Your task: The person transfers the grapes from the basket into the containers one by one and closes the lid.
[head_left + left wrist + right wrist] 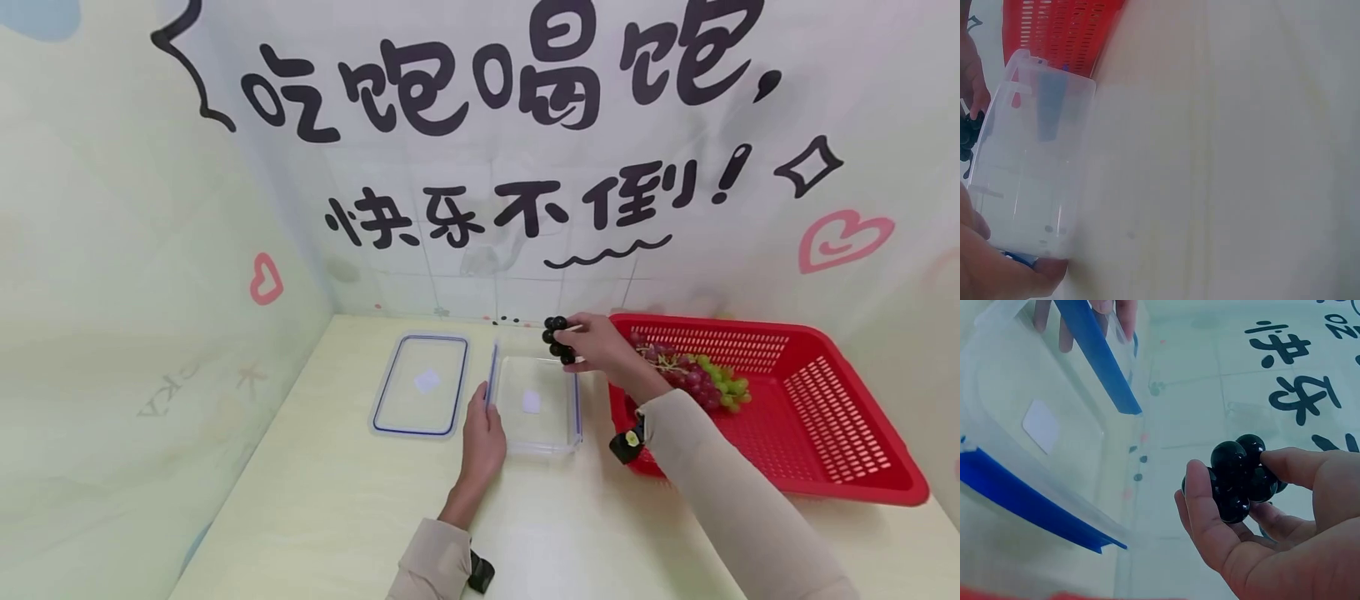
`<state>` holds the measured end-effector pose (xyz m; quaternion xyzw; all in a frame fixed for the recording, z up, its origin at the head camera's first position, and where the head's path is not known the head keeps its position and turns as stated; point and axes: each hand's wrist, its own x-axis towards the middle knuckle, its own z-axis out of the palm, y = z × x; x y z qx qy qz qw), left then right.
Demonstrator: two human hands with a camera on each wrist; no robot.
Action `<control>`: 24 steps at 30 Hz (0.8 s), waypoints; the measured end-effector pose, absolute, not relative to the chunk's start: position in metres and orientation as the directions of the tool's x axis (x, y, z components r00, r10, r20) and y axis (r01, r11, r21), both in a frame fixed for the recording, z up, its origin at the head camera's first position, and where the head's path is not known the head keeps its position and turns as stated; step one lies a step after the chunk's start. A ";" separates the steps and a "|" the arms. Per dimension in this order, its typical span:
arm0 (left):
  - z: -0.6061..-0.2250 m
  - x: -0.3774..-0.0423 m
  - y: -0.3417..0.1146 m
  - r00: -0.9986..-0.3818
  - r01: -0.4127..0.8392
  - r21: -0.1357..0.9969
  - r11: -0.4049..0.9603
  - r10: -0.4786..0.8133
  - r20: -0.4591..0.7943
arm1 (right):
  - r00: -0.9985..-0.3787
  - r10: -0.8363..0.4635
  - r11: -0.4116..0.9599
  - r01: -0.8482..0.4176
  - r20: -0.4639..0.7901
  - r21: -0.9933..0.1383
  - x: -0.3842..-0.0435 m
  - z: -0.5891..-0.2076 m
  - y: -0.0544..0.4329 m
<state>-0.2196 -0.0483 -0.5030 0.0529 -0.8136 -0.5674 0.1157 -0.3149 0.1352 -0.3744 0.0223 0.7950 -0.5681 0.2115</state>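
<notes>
A small bunch of black grapes [557, 340] is pinched between the thumb and fingers of my right hand [606, 352], above the back right corner of a clear plastic container [542, 448]. In the right wrist view the round, shiny black grapes [1235, 478] show plainly, held off the table. The container stands lidless, with blue-edged side flaps [1035, 503] folded out. My left hand [483, 440] grips its left side; in the left wrist view, thumb and fingers lie about the container's edge [1029, 162]. A small white label lies at the container's bottom.
Left of the container lies a clear lid [405, 385] with a blue seal. At the right stands a red perforated basket [817, 479], holding red grapes [697, 385] and green grapes [731, 387]. Behind the table rises a printed wall sheet [480, 275].
</notes>
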 end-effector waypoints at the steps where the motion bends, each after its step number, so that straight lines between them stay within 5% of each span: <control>1: -0.503 -0.220 -0.049 -0.967 0.044 0.935 0.351 -0.219 0.128 | -0.908 -0.205 0.356 0.278 -0.365 -0.892 -0.316 -0.376 0.132; 24: -0.502 -0.217 -0.050 -0.981 0.026 0.928 0.372 -0.169 0.095 | -0.916 -0.114 0.318 0.334 -0.386 -0.887 -0.312 -0.418 0.086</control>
